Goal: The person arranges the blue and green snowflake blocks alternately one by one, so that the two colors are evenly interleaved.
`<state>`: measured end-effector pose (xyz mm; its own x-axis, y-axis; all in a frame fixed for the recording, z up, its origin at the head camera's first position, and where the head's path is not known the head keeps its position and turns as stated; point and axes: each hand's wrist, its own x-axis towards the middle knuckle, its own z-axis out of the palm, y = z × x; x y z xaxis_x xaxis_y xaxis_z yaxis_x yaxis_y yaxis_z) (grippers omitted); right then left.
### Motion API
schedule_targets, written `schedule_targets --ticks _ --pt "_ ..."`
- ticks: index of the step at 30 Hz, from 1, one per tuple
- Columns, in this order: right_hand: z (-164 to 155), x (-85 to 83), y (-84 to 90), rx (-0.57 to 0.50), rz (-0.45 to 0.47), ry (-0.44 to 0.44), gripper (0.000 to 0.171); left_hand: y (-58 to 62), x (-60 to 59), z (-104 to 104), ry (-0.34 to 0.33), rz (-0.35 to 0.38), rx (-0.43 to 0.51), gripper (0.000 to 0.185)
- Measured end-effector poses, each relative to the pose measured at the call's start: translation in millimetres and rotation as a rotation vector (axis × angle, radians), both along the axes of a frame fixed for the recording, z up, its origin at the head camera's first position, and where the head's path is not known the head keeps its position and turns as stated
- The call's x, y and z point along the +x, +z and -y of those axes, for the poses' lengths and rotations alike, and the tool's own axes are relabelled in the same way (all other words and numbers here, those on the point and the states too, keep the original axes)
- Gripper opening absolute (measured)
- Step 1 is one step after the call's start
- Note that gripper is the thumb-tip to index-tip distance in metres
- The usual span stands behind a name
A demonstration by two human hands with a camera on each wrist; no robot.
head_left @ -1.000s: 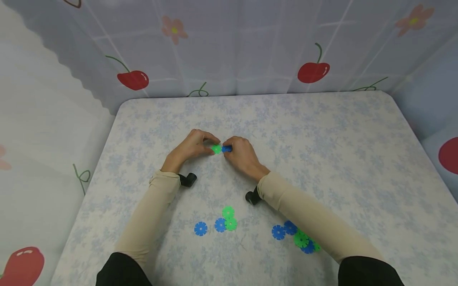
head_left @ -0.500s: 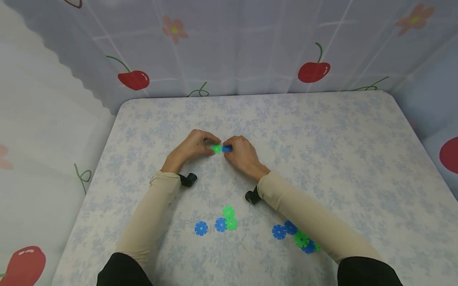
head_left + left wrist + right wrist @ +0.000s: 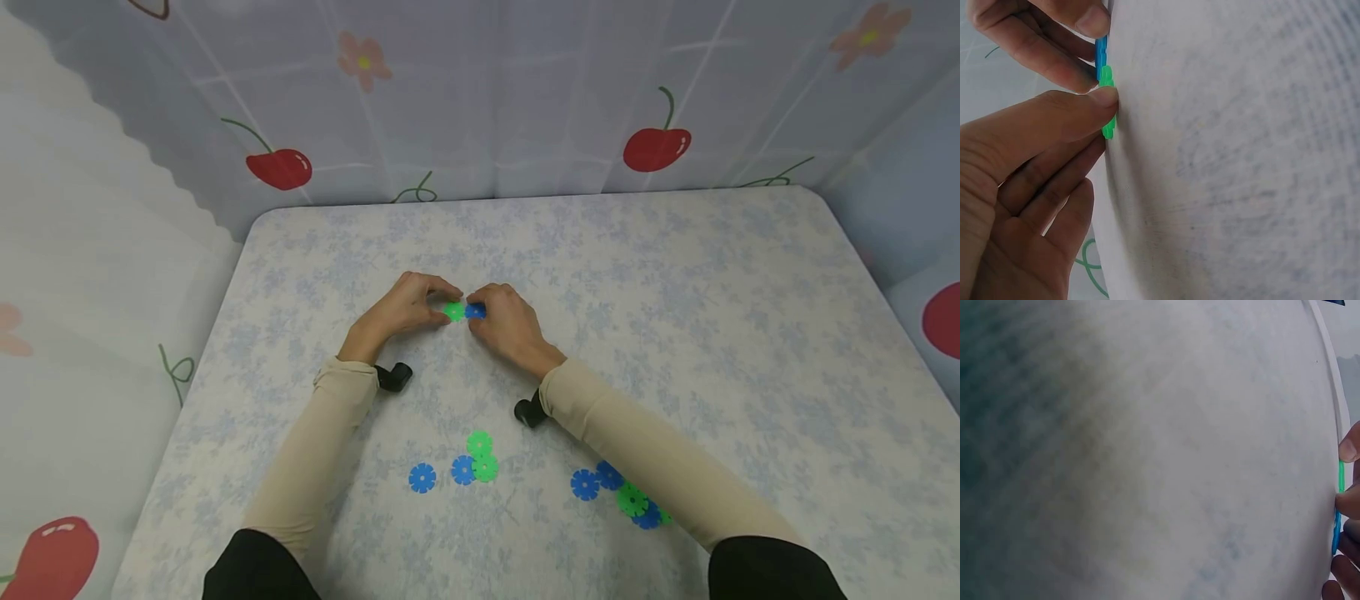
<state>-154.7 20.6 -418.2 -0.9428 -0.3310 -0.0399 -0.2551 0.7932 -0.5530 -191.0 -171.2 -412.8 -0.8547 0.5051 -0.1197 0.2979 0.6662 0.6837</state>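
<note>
Over the middle of the table my left hand (image 3: 403, 308) pinches a green notched disc (image 3: 454, 312) between thumb and fingers. My right hand (image 3: 508, 327) pinches a blue notched disc (image 3: 476, 311) just to the right of it. Edge to edge, the two discs meet low at the table surface; whether their slots interlock I cannot tell. In the left wrist view the left thumb covers the middle of the green disc (image 3: 1107, 130), and the blue disc (image 3: 1101, 53) shows beyond it. The right wrist view catches only the thin edge of the blue disc (image 3: 1336, 534).
Nearer me on the patterned table (image 3: 697, 275) lie a lone blue disc (image 3: 422, 477) and a cluster with a blue disc (image 3: 463, 470) and two green discs (image 3: 484, 467). Another pile of blue and green discs (image 3: 632, 500) sits partly under the right forearm.
</note>
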Motion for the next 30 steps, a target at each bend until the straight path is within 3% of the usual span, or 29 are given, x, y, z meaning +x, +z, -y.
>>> schedule_targets --ticks 7,16,25,30 --pt "-5 4.0 3.1 0.030 0.026 0.032 0.045 -1.1 1.1 -1 0.001 0.000 -0.017 0.040" --pt "-16 24.1 5.9 0.057 -0.016 0.039 0.055 -2.1 2.5 0 -0.001 0.001 -0.024 0.039" --pt "-20 55.8 10.5 -0.003 0.004 0.082 0.055 -0.4 3.3 0 -0.001 0.006 -0.014 0.040" --pt "-23 79.1 9.7 -0.046 0.072 0.152 0.050 -0.8 3.4 -1 -0.009 -0.006 -0.003 0.042"
